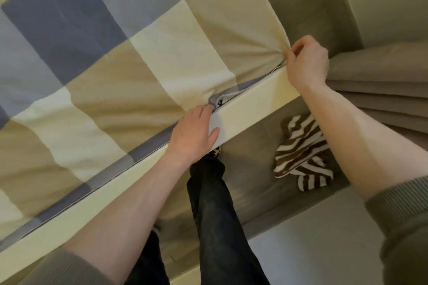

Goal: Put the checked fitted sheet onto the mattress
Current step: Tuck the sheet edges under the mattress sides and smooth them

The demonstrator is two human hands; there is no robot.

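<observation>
The checked fitted sheet (129, 58), in blue, tan and cream squares, lies stretched over the mattress and fills the upper left of the head view. My right hand (306, 62) pinches the bunched sheet corner at the mattress's near right corner. My left hand (194, 134) rests over the cream bed frame rail (250, 102), its fingers tucked into the gap where the sheet's edge goes down beside the mattress. The mattress itself is hidden under the sheet.
A brown and white striped cloth (301, 152) lies on the floor (252, 169) beside the bed. Folded grey-brown fabric (379, 85) is stacked to the right. My dark trouser leg (215, 210) stands against the rail. Pale walls close in at the right.
</observation>
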